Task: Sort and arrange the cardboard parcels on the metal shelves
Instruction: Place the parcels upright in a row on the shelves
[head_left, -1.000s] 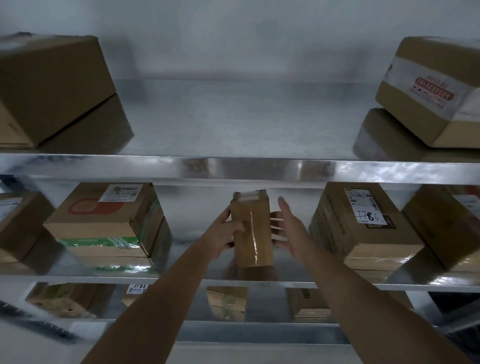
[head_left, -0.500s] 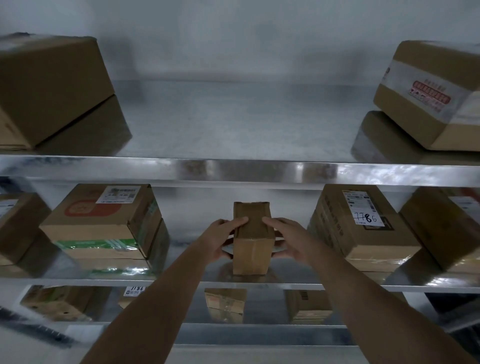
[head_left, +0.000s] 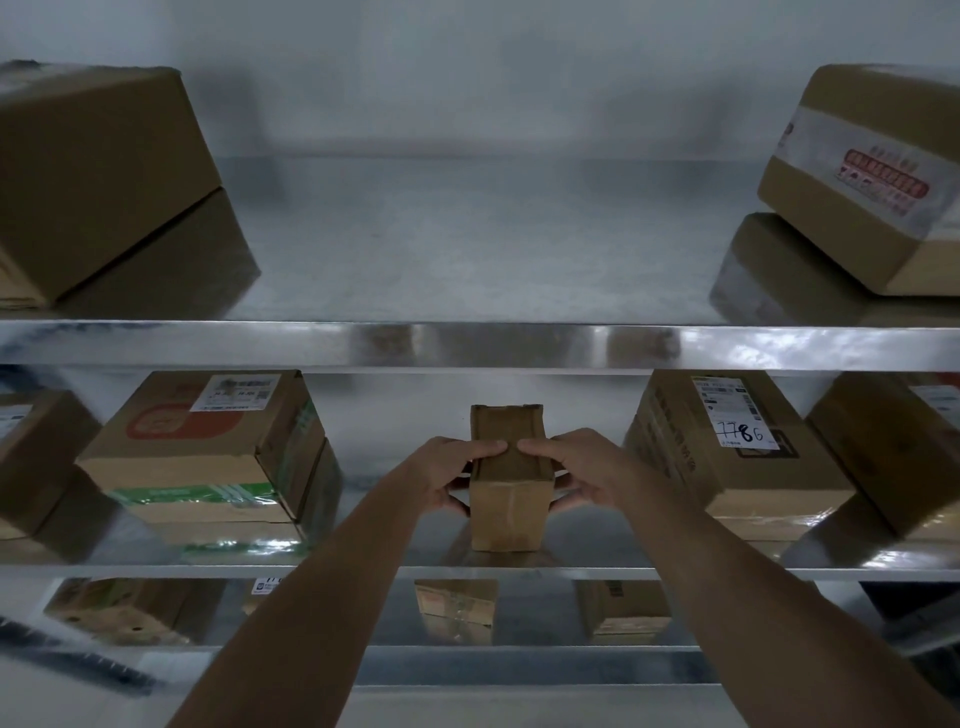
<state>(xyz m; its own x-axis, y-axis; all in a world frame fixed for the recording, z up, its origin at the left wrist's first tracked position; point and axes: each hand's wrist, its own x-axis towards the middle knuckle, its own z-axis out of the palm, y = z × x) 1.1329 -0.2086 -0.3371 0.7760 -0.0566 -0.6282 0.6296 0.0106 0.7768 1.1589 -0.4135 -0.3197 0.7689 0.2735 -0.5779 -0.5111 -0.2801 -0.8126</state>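
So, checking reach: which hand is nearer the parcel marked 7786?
Right. The right hand grips the small box's near side; the left hand grips its far side from the 7786 parcel.

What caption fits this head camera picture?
Both hands, left hand and right hand, hold a small cardboard parcel on the middle metal shelf.

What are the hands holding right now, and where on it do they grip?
Both hold the small cardboard parcel on the middle shelf: left hand on its left side, right hand on its right side, index fingers over its top front edge.
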